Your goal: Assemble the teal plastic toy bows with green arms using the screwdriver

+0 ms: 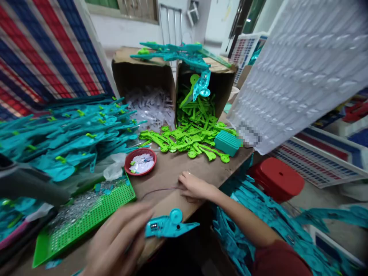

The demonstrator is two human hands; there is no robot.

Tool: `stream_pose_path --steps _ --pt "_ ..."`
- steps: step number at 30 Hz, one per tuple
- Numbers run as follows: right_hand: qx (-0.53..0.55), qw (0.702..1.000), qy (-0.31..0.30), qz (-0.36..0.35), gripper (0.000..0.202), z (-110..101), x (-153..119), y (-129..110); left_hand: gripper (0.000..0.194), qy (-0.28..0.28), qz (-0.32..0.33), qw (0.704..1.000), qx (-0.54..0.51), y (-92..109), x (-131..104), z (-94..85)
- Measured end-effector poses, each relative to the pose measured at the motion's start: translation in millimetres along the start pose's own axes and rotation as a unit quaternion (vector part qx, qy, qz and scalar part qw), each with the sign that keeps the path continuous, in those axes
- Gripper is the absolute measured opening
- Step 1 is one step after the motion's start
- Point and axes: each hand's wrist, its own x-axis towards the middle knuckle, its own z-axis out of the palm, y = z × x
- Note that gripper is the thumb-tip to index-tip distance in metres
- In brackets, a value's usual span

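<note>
Now my left hand point(117, 241), blurred at the near edge of the table point(172, 172), has its fingers around the left end of a teal plastic part point(168, 226), grasping it just over the table's near edge. That part has a round knob on top and a pointed tip aimed right. My right hand point(194, 187) rests palm-down on the bare wood, farther and to the right, fingers loosely curled at the end of a thin dark wire point(159, 190); I cannot tell whether it pinches the wire or only touches it. Left of the wire lies a green perforated tray point(94, 218), and just beyond it a small red bowl point(140, 161) of tiny pieces. A heap of teal parts point(69, 134) fills the left side. Farther off, two tipped cardboard boxes point(140, 76) spill clear bits and bright green parts point(189, 138), with a small teal block point(227, 142) at their right edge. Off the table, to the right, stands a red stool point(277, 178).
</note>
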Motion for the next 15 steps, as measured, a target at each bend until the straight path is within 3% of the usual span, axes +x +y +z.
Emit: stream_pose_path --steps 2,4,5,7,8,10,12,15 --pt "-0.003 0.999 -0.019 0.026 0.018 -5.2 -6.0 0.0 0.035 -0.076 -0.059 0.995 0.013 -9.5 97.2 46.1" --pt "-0.01 0.998 -0.031 0.048 0.012 -8.5 -9.9 -4.5 0.031 -0.096 -0.086 0.991 0.025 -27.6 177.4 92.7" --pt "-0.017 0.997 -0.028 0.064 0.015 -8.8 -12.1 -7.5 0.026 -0.104 -0.092 0.99 0.027 -37.0 206.0 111.1" --pt "-0.032 0.994 -0.007 0.106 0.02 -6.4 -17.2 -11.5 0.017 -0.116 -0.103 0.988 0.03 -51.7 238.2 132.4" --pt "-0.034 0.992 0.005 0.124 0.021 -4.0 -19.7 -11.7 0.014 -0.116 -0.106 0.987 0.031 -55.8 242.6 134.7" --pt "-0.021 0.99 0.022 0.141 0.015 1.3 -23.7 -8.2 0.013 -0.103 -0.115 0.987 0.036 -57.5 232.2 122.3" --pt "0.017 0.991 0.036 0.125 0.014 4.5 -25.5 -1.0 0.02 -0.076 -0.126 0.988 0.039 -51.2 202.8 89.7" --pt "0.106 0.987 0.087 0.083 0.019 2.2 -23.3 8.6 0.021 -0.012 -0.104 0.994 -0.007 -29.9 139.6 21.3"
